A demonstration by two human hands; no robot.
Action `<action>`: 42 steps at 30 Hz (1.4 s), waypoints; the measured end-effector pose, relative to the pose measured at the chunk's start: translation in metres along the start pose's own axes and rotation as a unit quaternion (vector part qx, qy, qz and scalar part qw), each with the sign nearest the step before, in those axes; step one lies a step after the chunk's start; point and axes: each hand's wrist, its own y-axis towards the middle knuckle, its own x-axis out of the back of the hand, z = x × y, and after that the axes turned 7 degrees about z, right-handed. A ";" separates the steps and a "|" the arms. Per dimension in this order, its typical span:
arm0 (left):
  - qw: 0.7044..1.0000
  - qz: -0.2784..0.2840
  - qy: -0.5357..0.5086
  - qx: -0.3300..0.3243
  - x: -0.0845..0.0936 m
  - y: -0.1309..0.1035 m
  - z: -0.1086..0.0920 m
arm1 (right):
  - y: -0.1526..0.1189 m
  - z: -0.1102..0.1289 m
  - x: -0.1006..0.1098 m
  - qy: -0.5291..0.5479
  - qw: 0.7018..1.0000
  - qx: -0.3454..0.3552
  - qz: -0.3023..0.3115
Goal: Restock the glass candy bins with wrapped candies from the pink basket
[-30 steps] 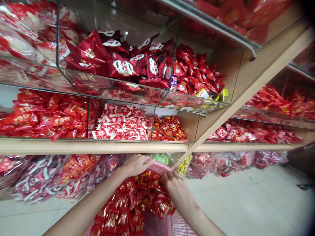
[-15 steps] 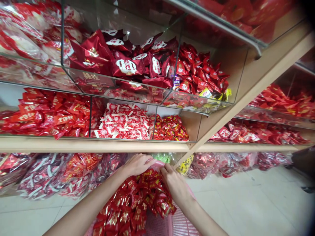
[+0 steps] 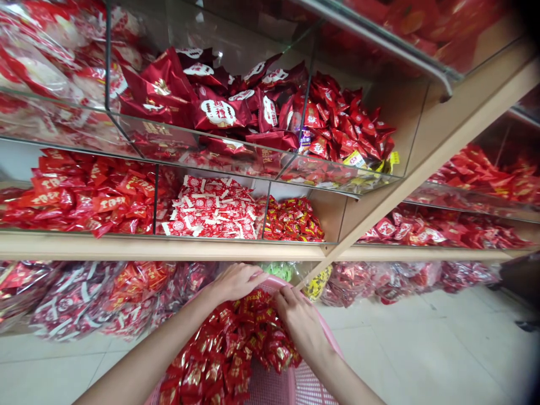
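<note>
A pink plastic basket [image 3: 333, 343] with mesh walls stands in front of me, largely filled with red wrapped candies [image 3: 219, 349] with gold print. My left hand [image 3: 238, 281] is closed over its far rim, thumb pointing right. Just right of it, my right hand [image 3: 297, 312] lies over the candies inside the rim. Its fingers are curled downward and their tips are hidden, so what they hold cannot be made out. Part of the basket's inner wall shows below the candies.
Glass-fronted shelf bins above hold red-and-white candies [image 3: 211, 208], maroon packets [image 3: 219, 112] and small red packets [image 3: 341, 121]. A wooden shelf edge [image 3: 126, 247] runs just beyond my hands. Filled plastic bags [image 3: 71, 304] line the tiled floor [image 3: 405, 343] beneath.
My right hand has shifted slightly downward off the rim, and more of the pink rim shows above and beside it. My left hand has stayed in place.
</note>
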 end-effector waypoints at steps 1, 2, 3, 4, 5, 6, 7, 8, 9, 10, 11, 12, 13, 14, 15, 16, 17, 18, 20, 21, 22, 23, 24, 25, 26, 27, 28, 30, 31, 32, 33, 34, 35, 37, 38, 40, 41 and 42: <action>1.000 -0.001 0.001 0.000 0.000 0.000 0.000 | -0.003 -0.001 0.000 0.007 1.000 -0.004 -0.008; 1.000 -0.002 0.001 0.001 0.000 0.000 0.000 | -0.006 -0.003 0.000 0.014 1.000 -0.010 -0.015; 1.000 -0.002 0.001 0.003 0.000 0.000 0.001 | -0.009 -0.004 0.000 0.022 0.999 -0.017 -0.018; 1.000 -0.001 0.000 0.004 0.000 0.000 0.001 | -0.012 -0.006 0.000 0.029 0.999 -0.023 -0.019; 1.000 0.000 -0.002 0.004 0.000 0.000 0.001 | -0.015 -0.007 -0.001 0.034 0.999 -0.029 -0.018; 1.000 0.002 -0.005 0.004 0.000 0.000 0.001 | -0.017 -0.008 -0.002 0.037 0.999 -0.035 -0.013; 1.000 0.002 -0.007 0.003 -0.001 0.000 0.002 | -0.019 -0.009 -0.003 0.037 0.999 -0.039 -0.006; 1.000 0.003 -0.008 0.004 -0.001 0.000 0.002 | -0.021 -0.010 -0.003 0.036 0.998 -0.043 0.002; 1.000 0.003 -0.008 0.004 -0.001 0.000 0.002 | -0.021 -0.010 -0.004 0.036 0.998 -0.046 0.011; 1.000 0.002 -0.005 0.004 -0.001 0.000 0.002 | -0.022 -0.010 -0.004 0.036 0.998 -0.047 0.022; 1.000 0.002 -0.002 0.004 -0.001 0.000 0.002 | -0.021 -0.009 -0.004 0.036 0.998 -0.047 0.034; 1.000 0.001 0.001 0.003 -0.001 0.000 0.002 | -0.020 -0.008 -0.004 0.037 0.997 -0.047 0.046; 1.000 0.000 0.003 0.002 -0.001 0.000 0.002 | -0.019 -0.008 -0.003 0.038 0.996 -0.046 0.059; 1.000 -0.001 0.005 0.002 -0.001 0.000 0.001 | -0.017 -0.007 -0.002 0.038 0.996 -0.045 0.071; 1.000 -0.003 0.005 0.001 -0.001 0.000 0.001 | -0.016 -0.006 -0.001 0.038 0.995 -0.043 0.080; 1.000 -0.004 0.006 0.000 -0.001 -0.001 0.001 | -0.014 -0.005 0.000 0.038 0.995 -0.040 0.087; 1.000 -0.006 0.006 -0.002 -0.001 -0.001 0.001 | -0.012 -0.004 0.000 0.039 0.994 -0.037 0.092; 1.000 -0.006 0.006 -0.003 -0.001 -0.001 0.000 | -0.011 -0.004 0.001 0.041 0.994 -0.032 0.095; 1.000 -0.006 0.006 -0.005 -0.001 -0.001 0.001 | -0.008 -0.003 0.002 0.046 0.994 -0.025 0.098; 1.000 -0.006 0.006 -0.004 0.000 -0.001 0.001 | -0.006 -0.002 0.002 0.049 0.994 -0.022 0.100; 1.000 -0.006 0.005 -0.003 -0.001 -0.001 0.001 | -0.005 -0.002 0.001 0.051 0.993 -0.021 0.101; 1.000 -0.006 0.003 -0.002 -0.001 -0.001 0.001 | -0.003 -0.002 0.001 0.052 0.993 -0.019 0.101; 1.000 -0.006 0.001 -0.002 -0.001 -0.001 0.002 | -0.002 -0.001 0.000 0.050 0.994 -0.018 0.100; 1.000 -0.006 -0.001 -0.002 -0.001 -0.001 0.002 | -0.001 -0.001 0.000 0.046 0.994 -0.017 0.098; 1.000 -0.007 -0.003 -0.002 -0.002 -0.001 0.003 | 0.001 -0.001 0.000 0.042 0.994 -0.015 0.096; 1.000 -0.006 -0.005 -0.002 -0.002 -0.001 0.003 | 0.002 0.000 0.000 0.040 0.995 -0.012 0.090; 1.000 -0.006 -0.006 -0.003 -0.003 0.000 0.003 | 0.002 0.000 0.000 0.042 0.996 -0.008 0.080; 1.000 -0.005 -0.007 -0.002 -0.004 0.000 0.004 | 0.002 0.000 0.003 0.058 0.997 -0.007 0.045; 1.000 -0.004 -0.006 0.000 -0.004 0.000 0.004 | 0.001 0.000 0.004 0.070 0.997 -0.009 0.025; 1.000 -0.003 -0.004 0.001 -0.004 0.000 0.004 | 0.000 0.000 0.006 0.082 0.996 -0.013 0.008; 1.000 -0.001 -0.001 0.004 -0.004 0.000 0.004 | -0.002 0.000 0.008 0.094 0.995 -0.018 -0.003; 1.000 0.000 0.002 0.005 -0.004 0.000 0.004 | -0.004 0.000 0.009 0.107 0.994 -0.022 -0.004; 1.000 0.001 0.005 0.007 -0.004 0.000 0.004 | -0.006 0.001 0.009 0.120 0.992 -0.025 0.005; 1.000 0.003 0.009 0.006 -0.003 0.001 0.003 | -0.009 0.005 0.007 0.140 0.989 -0.024 0.035; 1.000 0.003 0.010 0.005 -0.003 0.001 0.003 | -0.011 0.007 0.005 0.146 0.988 -0.018 0.051; 1.000 0.003 0.010 0.004 -0.003 0.000 0.003 | -0.011 0.014 0.001 0.143 0.987 0.000 0.073; 1.000 0.002 0.009 0.005 -0.003 0.000 0.002 | -0.011 0.018 0.000 0.134 0.988 0.012 0.078; 1.000 0.001 0.007 0.006 -0.002 0.000 0.002 | -0.010 0.022 -0.002 0.120 0.989 0.023 0.080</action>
